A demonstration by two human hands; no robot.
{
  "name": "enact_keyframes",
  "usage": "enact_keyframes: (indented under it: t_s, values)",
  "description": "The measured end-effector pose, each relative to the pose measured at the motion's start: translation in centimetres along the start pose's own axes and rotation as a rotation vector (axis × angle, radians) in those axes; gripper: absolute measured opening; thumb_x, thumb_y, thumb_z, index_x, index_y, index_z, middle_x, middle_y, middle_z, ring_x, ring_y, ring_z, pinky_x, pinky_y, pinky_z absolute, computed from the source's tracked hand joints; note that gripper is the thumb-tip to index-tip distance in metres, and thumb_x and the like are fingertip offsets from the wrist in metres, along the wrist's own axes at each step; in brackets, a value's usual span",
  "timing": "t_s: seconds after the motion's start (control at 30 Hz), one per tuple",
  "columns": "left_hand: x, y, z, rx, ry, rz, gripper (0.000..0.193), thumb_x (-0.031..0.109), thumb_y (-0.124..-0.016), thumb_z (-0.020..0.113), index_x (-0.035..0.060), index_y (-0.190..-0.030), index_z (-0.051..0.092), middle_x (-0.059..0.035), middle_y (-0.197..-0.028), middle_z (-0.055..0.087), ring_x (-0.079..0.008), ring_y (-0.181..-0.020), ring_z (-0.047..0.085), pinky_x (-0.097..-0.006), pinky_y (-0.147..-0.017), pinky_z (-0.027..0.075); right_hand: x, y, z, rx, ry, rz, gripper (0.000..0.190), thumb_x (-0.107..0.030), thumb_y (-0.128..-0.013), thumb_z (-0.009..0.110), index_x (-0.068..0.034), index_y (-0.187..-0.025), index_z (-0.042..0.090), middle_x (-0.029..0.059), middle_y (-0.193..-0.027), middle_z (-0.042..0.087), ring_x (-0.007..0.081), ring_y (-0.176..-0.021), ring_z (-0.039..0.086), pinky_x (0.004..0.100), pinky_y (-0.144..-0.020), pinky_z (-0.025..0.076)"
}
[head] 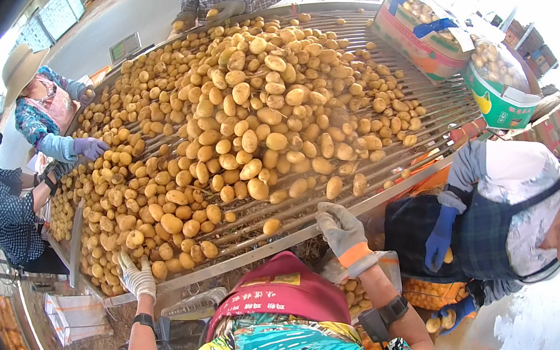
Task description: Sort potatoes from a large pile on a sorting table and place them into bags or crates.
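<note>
A large heap of potatoes (266, 115) lies on a slatted metal sorting table (246, 236) before me. My left hand (137, 275), in a whitish knitted glove, rests at the table's near edge, its fingers apart against the lowest potatoes; whether it grips one I cannot tell. My right hand (341, 228), in a grey-coated glove with an orange and grey cuff, is over the table's near rim, right of a lone potato (271, 226). Its fingers are bent and no potato shows in it; the palm side is hidden.
Two cardboard boxes of potatoes, one pink and white (416, 45), one green (498, 105), stand at the far right. A co-worker in blue gloves (440, 236) bends at the right, holding potatoes. Others work along the left and far sides. A white sack (78, 318) lies at lower left.
</note>
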State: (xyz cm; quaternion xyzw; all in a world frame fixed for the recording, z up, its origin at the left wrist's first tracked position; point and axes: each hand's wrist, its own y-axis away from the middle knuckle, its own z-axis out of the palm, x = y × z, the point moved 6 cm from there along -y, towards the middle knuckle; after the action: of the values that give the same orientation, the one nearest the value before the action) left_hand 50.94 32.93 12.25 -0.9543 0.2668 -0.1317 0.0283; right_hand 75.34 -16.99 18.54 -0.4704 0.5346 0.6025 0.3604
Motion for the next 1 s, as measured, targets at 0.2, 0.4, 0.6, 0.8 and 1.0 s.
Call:
enact_keyframes:
  t_s: [0.2,0.4,0.6,0.8,1.0]
  values:
    - [0.2,-0.1,-0.2,-0.004,0.012,0.027,0.074,0.026,-0.093,0.072,0.0092,-0.156,0.038,-0.0214,-0.162,0.038,-0.0412,-0.142,0.044,-0.0462,-0.117,0.036,-1.6,-2.7,3.9,-0.124,0.298,-0.264,0.038,-0.016,-0.097,0.067,-0.001,-0.132,0.063,0.0123,-0.117,0.073,0.0195,-0.102,0.071,0.0319,-0.089,0.056]
    - [-0.1,-0.2,0.1,-0.017,0.018,-0.003,0.074,0.029,-0.094,0.071,0.0053,-0.156,0.038,-0.0207,-0.164,0.035,-0.0388,-0.148,0.038,-0.0423,-0.120,0.033,-3.0,-4.4,8.0,-0.313,0.561,-0.329,0.042,-0.029,-0.094,0.069,-0.013,-0.133,0.063,0.0160,-0.122,0.069,0.0345,-0.110,0.068,0.0406,-0.096,0.053]
    - [-0.8,-0.3,0.6,0.003,-0.004,0.020,0.073,0.024,-0.092,0.071,0.0094,-0.156,0.039,-0.0211,-0.162,0.037,-0.0390,-0.146,0.040,-0.0462,-0.118,0.036,-1.9,-4.9,5.5,-0.261,0.503,-0.235,0.036,-0.025,-0.095,0.067,-0.009,-0.127,0.067,0.0170,-0.122,0.070,0.0349,-0.115,0.066,0.0408,-0.100,0.052]
    - [-0.7,-0.3,0.6,0.037,-0.007,0.045,0.074,0.025,-0.091,0.071,0.0084,-0.156,0.039,-0.0222,-0.161,0.039,-0.0410,-0.145,0.041,-0.0469,-0.118,0.036,0.6,-5.5,3.3,-0.164,0.454,-0.262,0.032,-0.013,-0.095,0.068,-0.001,-0.125,0.068,0.0149,-0.114,0.073,0.0218,-0.105,0.070,0.0328,-0.091,0.056]
    - [-0.4,-0.2,0.4,0.030,-0.053,0.041,0.076,0.025,-0.090,0.074,0.0065,-0.155,0.040,-0.0221,-0.159,0.043,-0.0412,-0.143,0.043,-0.0463,-0.118,0.036,-2.2,-8.3,4.6,-0.068,0.535,-0.394,0.041,-0.012,-0.091,0.077,-0.004,-0.129,0.064,0.0117,-0.115,0.071,0.0184,-0.095,0.071,0.0307,-0.082,0.058]
